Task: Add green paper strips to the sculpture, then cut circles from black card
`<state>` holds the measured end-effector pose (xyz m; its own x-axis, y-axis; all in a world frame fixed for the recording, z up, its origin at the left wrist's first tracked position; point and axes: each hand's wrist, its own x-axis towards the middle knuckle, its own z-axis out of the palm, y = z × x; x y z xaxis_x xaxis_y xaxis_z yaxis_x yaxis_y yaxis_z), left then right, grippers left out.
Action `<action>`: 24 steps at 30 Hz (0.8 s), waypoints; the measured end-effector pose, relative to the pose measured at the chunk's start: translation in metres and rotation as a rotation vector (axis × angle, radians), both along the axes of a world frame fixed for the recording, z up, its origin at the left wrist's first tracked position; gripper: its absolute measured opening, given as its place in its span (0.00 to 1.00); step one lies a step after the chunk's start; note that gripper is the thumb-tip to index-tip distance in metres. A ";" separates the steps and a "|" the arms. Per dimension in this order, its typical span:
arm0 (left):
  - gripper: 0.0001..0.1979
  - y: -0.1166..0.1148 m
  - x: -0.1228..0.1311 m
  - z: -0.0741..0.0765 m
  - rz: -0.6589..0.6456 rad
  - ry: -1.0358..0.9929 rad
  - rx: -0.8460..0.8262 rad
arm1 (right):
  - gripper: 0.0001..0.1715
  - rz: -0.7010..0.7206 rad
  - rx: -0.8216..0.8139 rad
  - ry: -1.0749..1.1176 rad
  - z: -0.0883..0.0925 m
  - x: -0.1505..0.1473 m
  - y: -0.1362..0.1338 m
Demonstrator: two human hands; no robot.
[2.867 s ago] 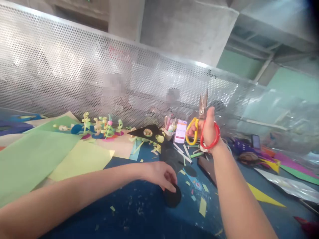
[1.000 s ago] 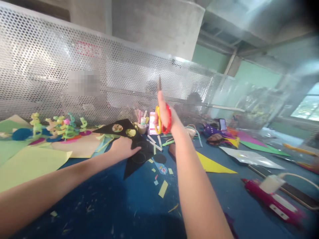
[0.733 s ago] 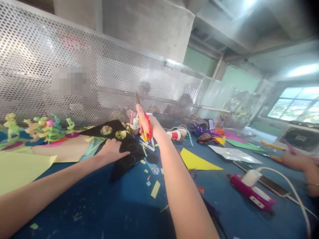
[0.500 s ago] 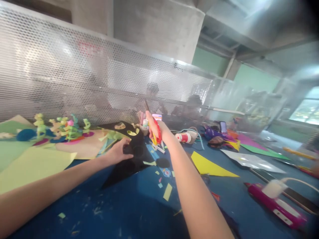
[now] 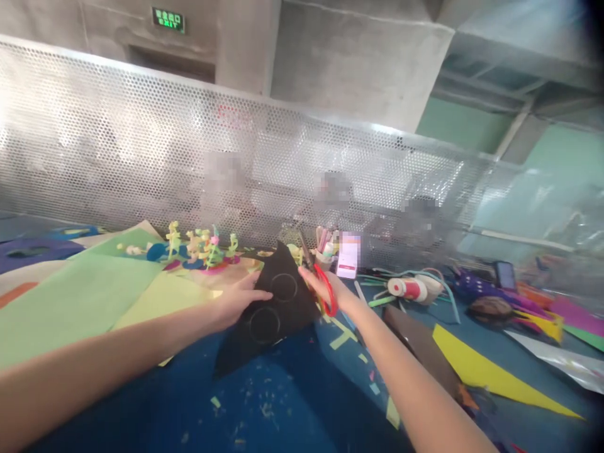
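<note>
My left hand grips the left edge of a black sheet, perhaps paper or foam. Two round outlines are marked on the sheet, and its lower part tapers to a point over the blue table. In my right hand is a pair of scissors with red and yellow handles. Its blades point up and away, close to the sheet's right edge. I cannot tell whether the blades touch the sheet.
Small yellow-green figures stand behind pale green sheets at the left. A lit phone, a white and red bottle and a yellow sheet lie rightward. A perforated screen runs along the back.
The view has turned left. The black sheet is now raised and turned, showing its two circle outlines. My right hand has brought the scissors down and closer to the sheet.
</note>
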<state>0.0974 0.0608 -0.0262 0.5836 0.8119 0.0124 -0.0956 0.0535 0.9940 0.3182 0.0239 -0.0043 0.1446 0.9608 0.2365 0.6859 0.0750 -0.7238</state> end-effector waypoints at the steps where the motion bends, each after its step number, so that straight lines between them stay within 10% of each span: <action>1: 0.31 0.001 -0.004 -0.001 -0.062 -0.035 -0.006 | 0.26 0.007 -0.003 0.015 -0.004 -0.005 0.001; 10: 0.28 0.017 -0.025 -0.020 0.020 0.002 0.041 | 0.24 -0.073 0.070 0.170 -0.037 -0.042 0.005; 17: 0.29 0.033 -0.032 -0.026 0.206 -0.029 0.118 | 0.24 -0.010 0.043 0.106 -0.018 -0.058 -0.009; 24: 0.27 0.029 -0.035 -0.029 0.115 -0.025 0.123 | 0.17 -0.044 0.011 -0.051 -0.015 -0.054 -0.010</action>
